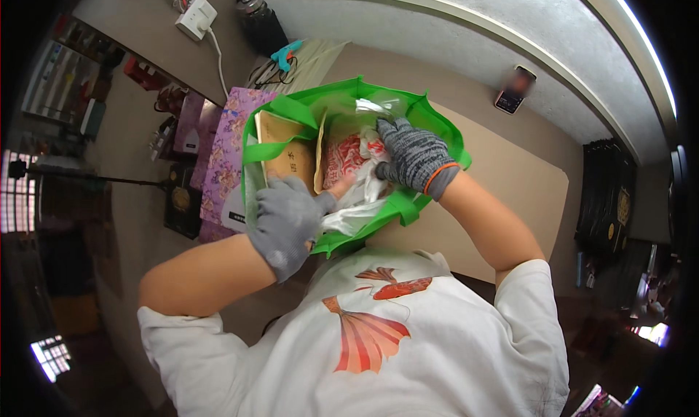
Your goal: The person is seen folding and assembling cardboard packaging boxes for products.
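A green tote bag point(440, 129) stands open on the table in front of me. Inside it, at the left, are brown paper-covered notebooks point(293, 166). Beside them lies a red-and-white patterned bundle point(344, 158), partly wrapped in a white plastic bag point(357, 202). My left hand point(287, 217), in a grey glove with bare digits showing, reaches over the near side of the bag; its thumb is spread toward the bundle and its fingers rest by the notebooks. My right hand point(415, 155), in a dark grey knitted glove with an orange cuff, pinches the white plastic at the bag's right.
A brown board point(502, 191) lies under and right of the tote. Purple floral boxes point(237, 136) stand at its left. Behind are a blue glue gun point(285, 55), a dark bottle point(260, 24) and a power strip point(196, 18). A phone point(515, 89) lies far right; black packages point(606, 195) are stacked beyond.
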Demonstrator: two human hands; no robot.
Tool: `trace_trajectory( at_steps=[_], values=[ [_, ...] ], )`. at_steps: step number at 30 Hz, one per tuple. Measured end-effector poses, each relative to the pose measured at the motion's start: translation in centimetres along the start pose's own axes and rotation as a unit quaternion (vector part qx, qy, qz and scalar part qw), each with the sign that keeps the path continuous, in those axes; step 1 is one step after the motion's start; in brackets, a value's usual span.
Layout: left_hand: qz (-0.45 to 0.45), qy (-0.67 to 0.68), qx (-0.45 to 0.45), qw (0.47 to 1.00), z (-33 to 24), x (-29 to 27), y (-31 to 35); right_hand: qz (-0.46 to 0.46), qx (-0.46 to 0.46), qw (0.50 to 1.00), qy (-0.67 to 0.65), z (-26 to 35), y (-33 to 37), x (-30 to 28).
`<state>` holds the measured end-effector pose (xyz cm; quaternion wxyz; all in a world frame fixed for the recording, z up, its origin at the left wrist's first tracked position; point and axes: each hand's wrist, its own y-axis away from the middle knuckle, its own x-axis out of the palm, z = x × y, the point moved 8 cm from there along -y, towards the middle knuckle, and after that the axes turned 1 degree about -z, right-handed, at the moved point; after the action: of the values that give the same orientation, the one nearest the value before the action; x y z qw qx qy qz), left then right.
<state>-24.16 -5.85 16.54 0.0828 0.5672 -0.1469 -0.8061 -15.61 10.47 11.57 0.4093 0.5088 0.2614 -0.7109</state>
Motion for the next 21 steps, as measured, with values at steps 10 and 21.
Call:
trace_trajectory(
  at_steps=[10, 21],
  values=[
    [0.097, 0.126, 0.078, 0.984, 1.2, 0.1, -4.4, -0.173, -0.054, 0.979, -0.095, -3.4, 3.0, 0.3],
    [-0.170, 0.336, 0.229, 0.898, 1.6, -1.7, -16.6, -0.207, -0.116, 0.944, -0.230, 0.0, 1.2, -1.3]
  ],
)
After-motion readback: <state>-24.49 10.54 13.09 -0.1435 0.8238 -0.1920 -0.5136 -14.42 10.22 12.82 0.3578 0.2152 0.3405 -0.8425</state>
